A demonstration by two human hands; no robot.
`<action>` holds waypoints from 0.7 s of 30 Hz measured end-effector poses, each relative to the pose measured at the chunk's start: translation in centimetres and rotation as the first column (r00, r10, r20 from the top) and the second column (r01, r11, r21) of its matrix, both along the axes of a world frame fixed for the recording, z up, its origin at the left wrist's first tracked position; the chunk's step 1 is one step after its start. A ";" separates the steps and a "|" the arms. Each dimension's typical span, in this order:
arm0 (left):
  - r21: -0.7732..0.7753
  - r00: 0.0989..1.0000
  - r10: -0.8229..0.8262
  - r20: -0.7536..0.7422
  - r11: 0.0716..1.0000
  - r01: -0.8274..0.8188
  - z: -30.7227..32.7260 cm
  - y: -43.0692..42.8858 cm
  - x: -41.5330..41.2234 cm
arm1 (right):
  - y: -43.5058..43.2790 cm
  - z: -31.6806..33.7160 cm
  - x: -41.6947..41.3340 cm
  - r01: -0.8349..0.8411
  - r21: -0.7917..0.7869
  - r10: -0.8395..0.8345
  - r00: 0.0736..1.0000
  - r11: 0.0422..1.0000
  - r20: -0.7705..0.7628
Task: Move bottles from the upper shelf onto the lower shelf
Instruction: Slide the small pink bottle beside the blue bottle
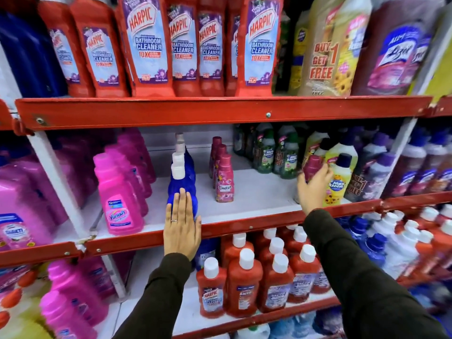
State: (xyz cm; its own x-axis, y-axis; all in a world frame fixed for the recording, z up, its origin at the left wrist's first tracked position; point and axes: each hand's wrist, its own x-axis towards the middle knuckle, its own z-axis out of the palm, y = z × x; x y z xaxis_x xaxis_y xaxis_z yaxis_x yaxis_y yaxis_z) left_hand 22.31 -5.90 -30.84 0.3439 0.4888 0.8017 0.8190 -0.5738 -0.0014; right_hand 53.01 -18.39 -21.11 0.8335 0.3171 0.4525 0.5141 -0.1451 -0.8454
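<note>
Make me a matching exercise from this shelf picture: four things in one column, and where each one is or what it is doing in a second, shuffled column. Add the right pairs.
Things
1. left hand
2. right hand
3. Vanish bottle
4. Harpic Bathroom Cleaner bottles

Places or states
A. standing in a row on the top shelf
B. fingers flat against a blue bottle with a white cap
C. pink, at the front left of the middle shelf
D. wrapped around a small maroon-capped bottle

Pairs: 1-B, 2-D, 3-C, 4-A
</note>
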 end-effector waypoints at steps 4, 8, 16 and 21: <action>0.019 1.000 0.021 0.010 1.000 -0.022 0.0 0.0 0.1 | 0.6 0.6 1.0 0.037 -0.024 -0.038 0.999 0.999 -0.024; 0.035 1.000 0.014 0.017 0.999 -0.015 -0.2 0.1 0.1 | 0.9 0.8 1.8 0.051 -0.043 -0.055 0.994 0.998 -0.096; 0.035 0.999 0.044 0.000 0.998 -0.044 0.0 0.0 0.2 | -0.2 0.6 2.0 0.005 -0.013 -0.007 0.995 1.000 -0.101; 0.023 0.999 0.049 -0.005 0.999 -0.049 0.1 -0.1 0.1 | -0.6 1.0 -0.6 -0.060 0.066 0.063 0.997 0.996 -0.052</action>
State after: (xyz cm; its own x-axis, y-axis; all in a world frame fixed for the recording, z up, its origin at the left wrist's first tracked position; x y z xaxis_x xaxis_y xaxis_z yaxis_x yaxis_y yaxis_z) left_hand 22.46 -6.04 -30.74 0.3239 0.4872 0.8110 0.8463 -0.5324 -0.0181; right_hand 52.38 -18.94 -20.10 0.8369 0.3405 0.4285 0.4739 -0.0594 -0.8786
